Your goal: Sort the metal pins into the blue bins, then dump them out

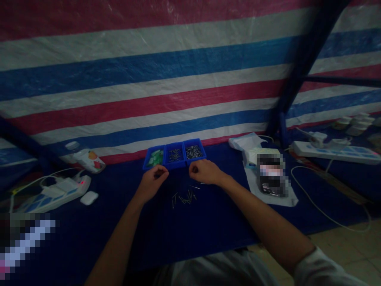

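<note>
Slim metal pieces point(189, 195) are scattered on the blue tabletop point(166, 230), nearer than the fingers point(157, 168). The left hand point(150, 183) and right hand point(206, 172) are held apart, with fingers curled narrow; whether anything is gripped cannot be told. Just beyond the fingers, green pieces point(155, 158) and small metal parts point(193, 152) are held in blue trays point(175, 164).

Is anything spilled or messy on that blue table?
Yes, a little messy: thin, shiny metal pieces lie scattered on the dark blue tabletop, pointing different ways, outside the three blue plastic compartments, two of which hold other small metal pieces. I can't tell whether they spilled or were put there.
</note>
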Tool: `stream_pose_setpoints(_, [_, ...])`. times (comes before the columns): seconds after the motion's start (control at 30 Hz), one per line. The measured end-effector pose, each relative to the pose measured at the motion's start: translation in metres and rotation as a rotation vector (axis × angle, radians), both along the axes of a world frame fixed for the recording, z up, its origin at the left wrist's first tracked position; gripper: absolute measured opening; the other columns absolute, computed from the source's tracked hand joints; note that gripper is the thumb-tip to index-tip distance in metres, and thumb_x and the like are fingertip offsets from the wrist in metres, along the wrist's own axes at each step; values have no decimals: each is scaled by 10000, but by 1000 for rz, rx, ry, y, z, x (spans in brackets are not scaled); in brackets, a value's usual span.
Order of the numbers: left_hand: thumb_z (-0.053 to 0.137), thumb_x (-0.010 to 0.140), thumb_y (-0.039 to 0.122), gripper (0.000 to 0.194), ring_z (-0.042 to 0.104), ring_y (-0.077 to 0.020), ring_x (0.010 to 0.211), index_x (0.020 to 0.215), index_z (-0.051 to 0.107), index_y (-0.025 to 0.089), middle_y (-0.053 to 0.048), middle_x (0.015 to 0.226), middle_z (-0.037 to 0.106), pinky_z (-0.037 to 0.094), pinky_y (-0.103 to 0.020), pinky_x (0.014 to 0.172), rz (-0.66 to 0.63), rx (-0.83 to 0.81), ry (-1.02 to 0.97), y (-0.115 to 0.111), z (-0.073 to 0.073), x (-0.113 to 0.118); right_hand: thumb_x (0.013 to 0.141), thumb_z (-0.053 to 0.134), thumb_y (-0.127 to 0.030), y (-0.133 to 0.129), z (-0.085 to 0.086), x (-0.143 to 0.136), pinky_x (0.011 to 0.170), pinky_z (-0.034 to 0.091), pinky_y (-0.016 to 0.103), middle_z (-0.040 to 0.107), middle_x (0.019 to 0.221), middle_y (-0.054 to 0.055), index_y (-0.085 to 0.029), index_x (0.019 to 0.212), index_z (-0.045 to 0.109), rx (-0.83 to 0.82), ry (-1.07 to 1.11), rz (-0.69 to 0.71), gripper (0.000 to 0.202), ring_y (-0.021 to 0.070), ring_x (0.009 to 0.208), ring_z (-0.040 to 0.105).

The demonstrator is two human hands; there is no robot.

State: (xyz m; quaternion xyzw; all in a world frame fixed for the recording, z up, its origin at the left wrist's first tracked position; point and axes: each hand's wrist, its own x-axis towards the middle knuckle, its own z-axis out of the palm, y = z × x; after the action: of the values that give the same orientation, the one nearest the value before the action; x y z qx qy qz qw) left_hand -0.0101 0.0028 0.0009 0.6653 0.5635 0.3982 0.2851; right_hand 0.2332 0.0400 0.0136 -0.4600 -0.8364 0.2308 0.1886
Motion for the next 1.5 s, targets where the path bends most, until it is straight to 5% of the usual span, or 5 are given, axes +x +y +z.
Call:
stream_pose_setpoints(0.23, [612,828,388,214,650,-210,805,926,660,205,-35,874,698,481,-340,740,-112,-79,175,-5,-1,3,605,741,-318,1,7,19,542,378,268,709,757,26,-222,841,731,-191,-268,99,255,157,611,601])
stream_pose_setpoints(0.67, [595,834,354,207,649,-201,801,955,659,199,-37,874,697,483,-328,737,-176,-107,216,-5,-4,5,666,666,-277,-3,-4,7,577,377,271,726,828,40,-222,846,727,-77,-264,179,198,186,728,638])
stream_pose_setpoints(1.0, [593,838,376,222,662,-215,828,967,657,207,-42,890,709,488,-343,758,-185,-133,191,-6,0,6,745,568,-141,-3,-10,-5,620,391,250,681,763,21,-172,1022,688,-36,114,231,303,127,665,589])
stream_pose_setpoints(1.27, [590,836,396,254,652,-206,779,977,665,199,-38,857,705,473,-320,704,-187,-127,204,-6,-1,6,789,638,-171,-1,-11,-14,640,454,250,682,791,19,-147,1039,644,-337,624,214,252,113,688,608])
stream_pose_setpoints(1.5, [594,829,377,241,646,-206,769,972,669,198,-37,856,705,478,-328,703,-175,-111,188,-7,0,7,810,644,-172,3,-5,-15,656,470,249,715,838,30,-161,894,662,-496,785,107,86,91,661,594])
